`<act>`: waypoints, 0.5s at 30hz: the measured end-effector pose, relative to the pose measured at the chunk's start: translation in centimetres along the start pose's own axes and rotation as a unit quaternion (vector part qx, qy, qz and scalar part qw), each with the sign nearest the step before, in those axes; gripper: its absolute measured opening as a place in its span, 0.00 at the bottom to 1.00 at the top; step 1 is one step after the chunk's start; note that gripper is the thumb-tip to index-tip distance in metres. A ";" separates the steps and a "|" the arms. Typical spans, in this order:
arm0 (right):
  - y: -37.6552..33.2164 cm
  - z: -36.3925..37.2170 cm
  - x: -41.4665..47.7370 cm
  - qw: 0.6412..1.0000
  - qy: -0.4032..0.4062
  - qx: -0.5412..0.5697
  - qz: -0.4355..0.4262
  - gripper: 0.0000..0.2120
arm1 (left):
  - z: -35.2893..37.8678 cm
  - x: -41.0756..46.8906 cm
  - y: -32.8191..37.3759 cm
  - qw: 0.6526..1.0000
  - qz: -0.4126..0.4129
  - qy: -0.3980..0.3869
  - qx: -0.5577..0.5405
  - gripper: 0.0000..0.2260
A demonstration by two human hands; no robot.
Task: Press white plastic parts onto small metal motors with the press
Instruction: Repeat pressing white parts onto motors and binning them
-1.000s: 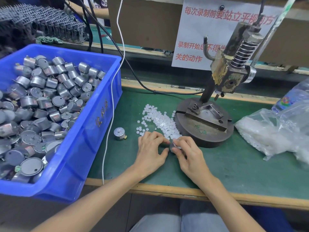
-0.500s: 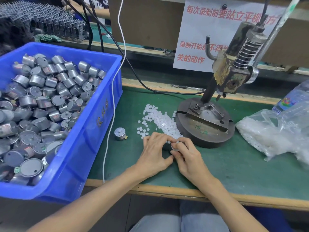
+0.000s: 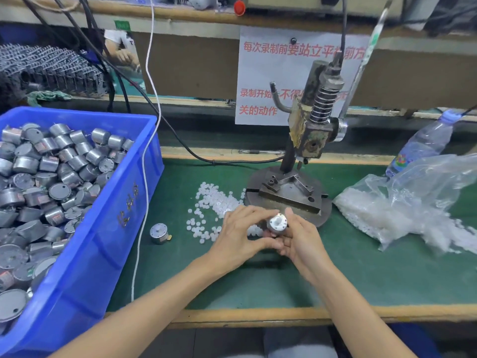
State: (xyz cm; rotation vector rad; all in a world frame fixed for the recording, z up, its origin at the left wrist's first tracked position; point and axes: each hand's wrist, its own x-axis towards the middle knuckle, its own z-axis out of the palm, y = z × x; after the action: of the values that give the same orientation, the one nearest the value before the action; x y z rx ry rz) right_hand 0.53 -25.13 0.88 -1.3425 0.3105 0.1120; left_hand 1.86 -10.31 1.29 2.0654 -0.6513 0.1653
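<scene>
My left hand [image 3: 238,235] and my right hand [image 3: 300,240] meet just in front of the press base [image 3: 291,195], above the green mat. Between their fingertips they hold a small silver motor [image 3: 277,223] with a white plastic part on its top face. A heap of loose white plastic parts [image 3: 211,206] lies on the mat left of the press base, partly hidden by my left hand. The hand press [image 3: 313,125] stands upright behind, its ram raised. One more motor [image 3: 159,233] sits alone on the mat to the left.
A blue crate [image 3: 124,208] full of several silver motors fills the left side. A clear plastic bag of white parts [image 3: 402,210] and a water bottle [image 3: 423,143] lie at the right. A white cord [image 3: 144,177] and black cables cross the bench behind.
Both hands have lifted the motor off the mat, and its top face with the white part now shows between the fingertips. The camera has tilted up.
</scene>
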 end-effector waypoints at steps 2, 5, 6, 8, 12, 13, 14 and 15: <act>-1.0 -0.5 0.3 1.000 0.009 -0.010 -0.002 0.18 | 0.4 1.6 0.8 1.000 -0.007 -0.009 -0.023 0.20; -2.1 -1.1 0.8 1.000 0.021 -0.016 -0.007 0.16 | 1.5 3.7 1.3 0.998 -0.039 -0.031 -0.025 0.17; -2.3 -1.3 0.9 1.000 0.025 -0.008 -0.006 0.15 | 1.9 4.2 1.3 0.999 -0.042 -0.028 -0.011 0.17; -2.5 -1.7 1.1 0.999 0.035 0.007 -0.009 0.13 | 2.7 5.2 1.0 0.999 -0.036 -0.004 0.022 0.16; -2.2 -2.7 0.5 0.996 0.065 -0.033 -0.044 0.07 | 3.7 7.9 0.3 0.992 -0.040 0.058 0.102 0.16; -2.1 -3.0 0.3 0.995 0.066 -0.043 -0.053 0.07 | 4.0 8.6 0.1 0.990 -0.042 0.067 0.120 0.17; -2.0 -3.4 0.2 0.994 0.066 -0.052 -0.063 0.07 | 4.3 9.3 -0.2 0.988 -0.046 0.072 0.131 0.17; -2.0 -3.8 0.1 0.993 0.065 -0.063 -0.073 0.07 | 4.5 9.8 -0.4 0.986 -0.054 0.075 0.136 0.17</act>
State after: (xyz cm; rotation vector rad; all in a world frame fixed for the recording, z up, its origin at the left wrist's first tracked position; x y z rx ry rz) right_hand 0.53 -29.24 2.01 -1.4957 0.3178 -0.0788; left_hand 9.79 -17.58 2.01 2.3176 -0.4426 0.3605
